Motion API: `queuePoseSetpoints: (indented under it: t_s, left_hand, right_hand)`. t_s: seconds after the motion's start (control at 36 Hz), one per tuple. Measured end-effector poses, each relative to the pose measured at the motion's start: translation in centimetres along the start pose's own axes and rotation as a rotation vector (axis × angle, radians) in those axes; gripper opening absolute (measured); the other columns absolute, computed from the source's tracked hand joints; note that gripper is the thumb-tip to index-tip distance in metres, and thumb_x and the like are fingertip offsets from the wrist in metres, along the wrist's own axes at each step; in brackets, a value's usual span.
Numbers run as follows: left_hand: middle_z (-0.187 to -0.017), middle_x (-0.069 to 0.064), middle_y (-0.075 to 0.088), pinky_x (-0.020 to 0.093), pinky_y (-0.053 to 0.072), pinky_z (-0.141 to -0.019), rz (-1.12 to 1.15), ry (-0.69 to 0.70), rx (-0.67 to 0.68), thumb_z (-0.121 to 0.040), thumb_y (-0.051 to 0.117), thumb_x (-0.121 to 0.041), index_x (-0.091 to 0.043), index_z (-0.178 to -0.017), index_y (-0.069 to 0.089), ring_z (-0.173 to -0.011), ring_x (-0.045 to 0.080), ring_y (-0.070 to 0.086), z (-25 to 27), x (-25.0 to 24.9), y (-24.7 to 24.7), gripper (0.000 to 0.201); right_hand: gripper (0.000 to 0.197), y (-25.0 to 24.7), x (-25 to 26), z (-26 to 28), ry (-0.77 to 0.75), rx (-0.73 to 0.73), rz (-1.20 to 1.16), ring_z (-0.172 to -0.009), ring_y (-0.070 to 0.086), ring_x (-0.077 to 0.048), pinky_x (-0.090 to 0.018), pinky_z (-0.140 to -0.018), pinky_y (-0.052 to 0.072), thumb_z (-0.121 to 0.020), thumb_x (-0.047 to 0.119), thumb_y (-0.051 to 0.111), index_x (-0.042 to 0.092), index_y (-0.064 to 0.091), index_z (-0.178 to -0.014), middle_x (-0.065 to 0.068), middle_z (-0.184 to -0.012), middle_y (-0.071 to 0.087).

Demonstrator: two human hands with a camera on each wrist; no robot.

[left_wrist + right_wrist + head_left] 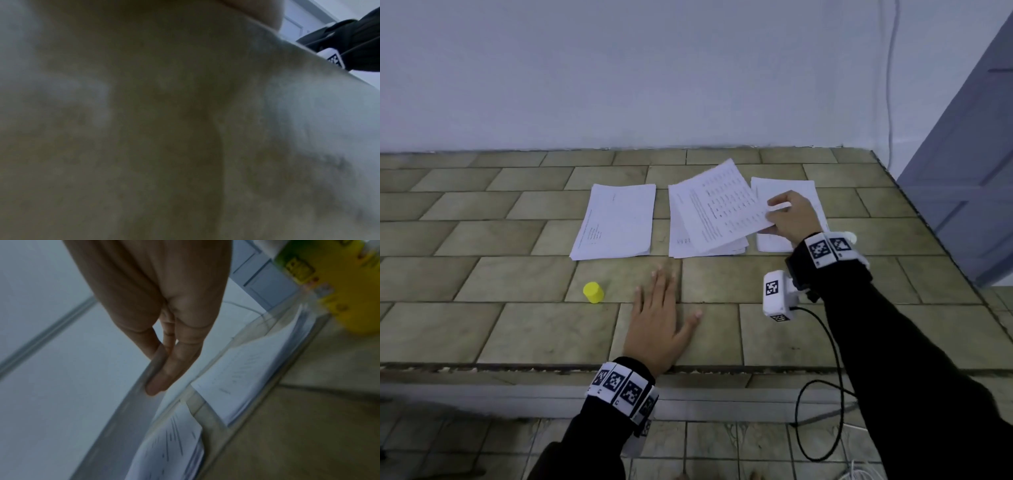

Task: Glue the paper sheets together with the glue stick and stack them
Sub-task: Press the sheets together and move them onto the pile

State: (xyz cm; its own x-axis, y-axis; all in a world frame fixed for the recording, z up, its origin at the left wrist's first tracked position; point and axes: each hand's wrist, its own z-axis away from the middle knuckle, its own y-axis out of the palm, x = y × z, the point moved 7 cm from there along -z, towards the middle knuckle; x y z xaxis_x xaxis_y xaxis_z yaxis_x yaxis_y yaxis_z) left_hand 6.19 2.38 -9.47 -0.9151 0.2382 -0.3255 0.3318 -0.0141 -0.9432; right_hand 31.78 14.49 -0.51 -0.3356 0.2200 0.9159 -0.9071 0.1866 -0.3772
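Left hand (659,320) flat on the tiles at lower centre, yellow glue stick (593,292) beside it; right hand (791,216) pinches a sheet (726,202) over the middle stack (688,236) at centre frame: square edges before pressing.

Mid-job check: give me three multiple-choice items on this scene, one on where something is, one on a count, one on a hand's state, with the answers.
1. Where does the yellow cap stand?
A. On the middle paper pile
B. On the tiled surface, left of the left hand
C. In the right hand

2. How many paper piles lie on the tiled surface?
A. One
B. Three
C. Five

3. What is the left hand doing?
A. Lying flat, fingers straight, on the tiles
B. Gripping the glue stick
C. Pinching a sheet

Answers:
1 B: the cap sits upright on the tiles beside the left hand.
2 B: the left pile, the middle pile and the right pile lie side by side.
3 A: its palm is down, holding nothing, while the right hand pinches the printed sheet over the middle pile.
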Motion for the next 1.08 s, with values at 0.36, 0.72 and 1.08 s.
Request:
queuePoseSetpoints:
  t_s: [0.36,0.72,1.08]
  left_hand:
    - [-0.165,0.001,0.009,0.039,-0.007,-0.123,0.011,-0.022,0.007,-0.087,0.008,-0.070,-0.015,-0.154,0.028,-0.152,0.014,-0.003,-0.1,0.0,-0.2,0.089]
    - [-0.165,0.000,0.008,0.038,-0.009,-0.122,-0.003,-0.024,0.039,-0.079,-0.015,-0.080,-0.018,-0.156,0.022,-0.152,0.013,-0.004,-0.2,-0.1,-0.1,0.106]
    - [-0.165,-0.001,0.013,0.036,-0.009,-0.122,0.041,-0.012,0.015,-0.081,-0.009,-0.081,-0.018,-0.154,0.028,-0.152,0.011,0.000,0.0,0.0,-0.4,0.103]
  right_hand:
    - [0.027,4.8,-1.0,-0.4,-0.044,0.109,0.373,-0.096,0.063,-0.020,-0.018,-0.079,0.042,-0.083,0.006,0.070,0.006,0.070,-0.109,-0.010,-0.106,0.070]
    - [0.025,6.9,-0.1,-1.3,-0.088,0.151,0.719,-0.110,0.061,-0.025,-0.026,-0.087,0.048,-0.088,-0.002,0.059,0.004,0.066,-0.111,-0.012,-0.117,0.064]
    - [0.023,6.2,0.0,0.0,-0.214,0.126,0.750,-0.107,0.057,-0.026,-0.029,-0.083,0.044,-0.093,0.015,0.060,0.012,0.062,-0.116,-0.012,-0.125,0.049]
